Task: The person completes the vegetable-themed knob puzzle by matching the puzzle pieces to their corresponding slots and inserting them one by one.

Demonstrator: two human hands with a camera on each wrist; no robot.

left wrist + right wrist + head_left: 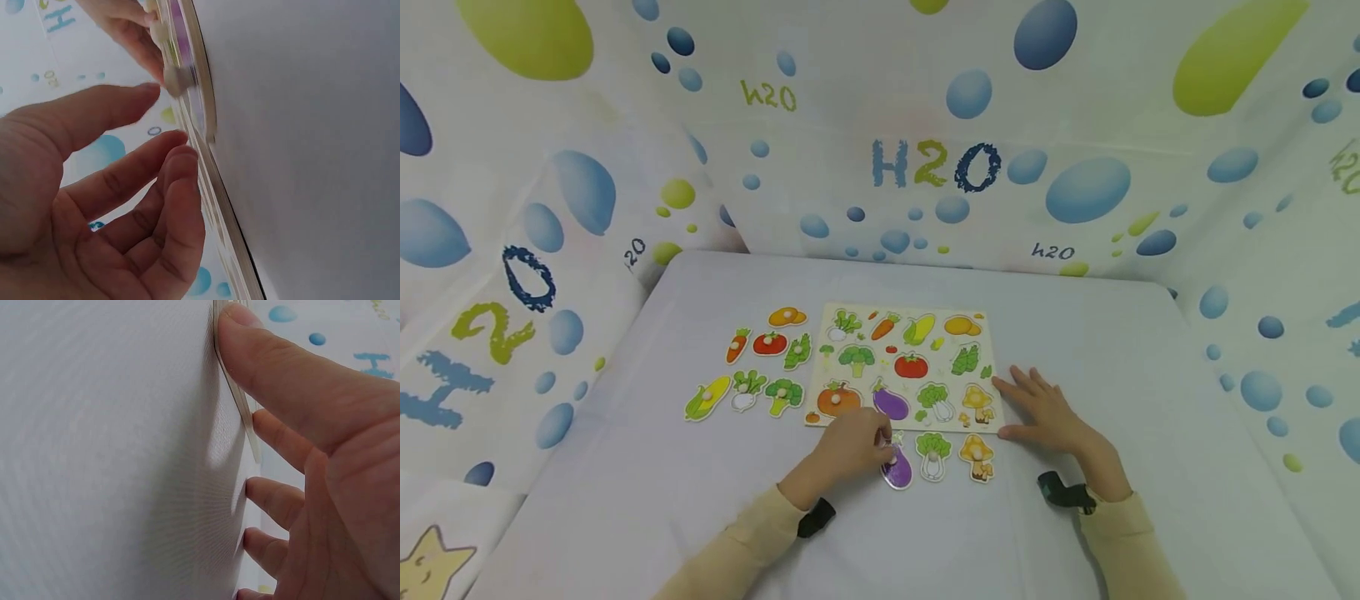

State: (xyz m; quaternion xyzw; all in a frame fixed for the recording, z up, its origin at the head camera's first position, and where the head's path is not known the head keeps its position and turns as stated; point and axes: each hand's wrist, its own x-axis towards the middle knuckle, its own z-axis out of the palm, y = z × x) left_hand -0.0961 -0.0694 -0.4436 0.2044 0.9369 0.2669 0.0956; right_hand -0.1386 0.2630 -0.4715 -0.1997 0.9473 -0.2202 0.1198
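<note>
My left hand (pixel 854 442) is over the eggplant piece (pixel 898 471), which lies on the table below the vegetable puzzle board (pixel 891 333). In the left wrist view, the thumb (pixel 119 109) and bent fingers stay apart, with a small wooden knob (pixel 178 80) just past their tips and nothing pinched. A knobbed pumpkin piece (pixel 837 402) sits on the board at its lower left. At the board's lower right corner, my right hand (pixel 1051 417) lies with fingers spread. Its thumb (pixel 275 359) rests on the board's edge, while other fingertips reach the tablecloth.
Right of the eggplant lie a cabbage piece (pixel 933 457) and a mushroom piece (pixel 977 458). Left of the board are several more knobbed pieces, including corn (pixel 707 398), broccoli (pixel 785 397), tomato (pixel 770 343) and carrot (pixel 737 346). Patterned curtains (pixel 820 167) surround the white table (pixel 1075 333).
</note>
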